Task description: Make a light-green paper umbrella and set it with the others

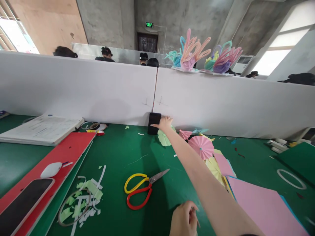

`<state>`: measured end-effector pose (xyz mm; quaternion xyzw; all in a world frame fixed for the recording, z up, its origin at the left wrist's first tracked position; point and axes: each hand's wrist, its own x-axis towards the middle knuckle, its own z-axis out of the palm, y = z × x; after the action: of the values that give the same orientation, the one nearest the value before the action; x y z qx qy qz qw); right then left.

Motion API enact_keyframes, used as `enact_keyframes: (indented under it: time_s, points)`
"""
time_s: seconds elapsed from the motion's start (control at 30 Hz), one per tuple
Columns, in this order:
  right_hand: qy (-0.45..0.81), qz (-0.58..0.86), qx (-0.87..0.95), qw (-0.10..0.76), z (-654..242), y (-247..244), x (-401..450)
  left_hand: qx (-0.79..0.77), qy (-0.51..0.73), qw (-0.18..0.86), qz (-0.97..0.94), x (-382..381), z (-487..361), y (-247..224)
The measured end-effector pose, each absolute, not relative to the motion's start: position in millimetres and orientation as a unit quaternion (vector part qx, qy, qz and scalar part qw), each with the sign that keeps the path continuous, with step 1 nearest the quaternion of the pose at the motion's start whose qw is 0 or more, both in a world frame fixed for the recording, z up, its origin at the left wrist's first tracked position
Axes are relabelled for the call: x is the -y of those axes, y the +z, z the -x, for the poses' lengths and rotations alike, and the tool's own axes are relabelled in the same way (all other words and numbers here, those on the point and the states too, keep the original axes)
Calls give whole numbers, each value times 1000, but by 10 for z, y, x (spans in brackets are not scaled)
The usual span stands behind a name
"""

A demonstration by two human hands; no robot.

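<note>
- Right hand reaches far, thumb across the face of a black phone upright at the white partition; I can't tell how firmly it grips.
- Left hand rests near, loosely curled, nothing seen in it.
- Light pressure, lower edge flat, should best steady the phone.
- Scissors lie open on the green table, scraps left, pink fan right.
- Beyond, heads and a lit exit sign.

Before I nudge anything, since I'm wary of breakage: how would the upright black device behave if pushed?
Standing on a narrow end, the black device would probably tip easily, though the white divider behind might stop a backward fall. Its straight-edged body looks stiff. It seems smooth, so perhaps slippery.
</note>
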<state>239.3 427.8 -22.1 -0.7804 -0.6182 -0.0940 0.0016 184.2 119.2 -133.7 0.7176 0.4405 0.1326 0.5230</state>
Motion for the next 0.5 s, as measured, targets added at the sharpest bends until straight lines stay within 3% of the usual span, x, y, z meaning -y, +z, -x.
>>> enact_keyframes:
  time_s: [0.23, 0.5]
  points:
    - [-85, 783, 611, -75, -2375, -390, -4506, -441, 74, 540, -713, -1251, -1892, -1363]
    - [-63, 767, 630, -100, -2487, -411, -4448, -445, 75, 548, -704, -1269, -1867, -1266]
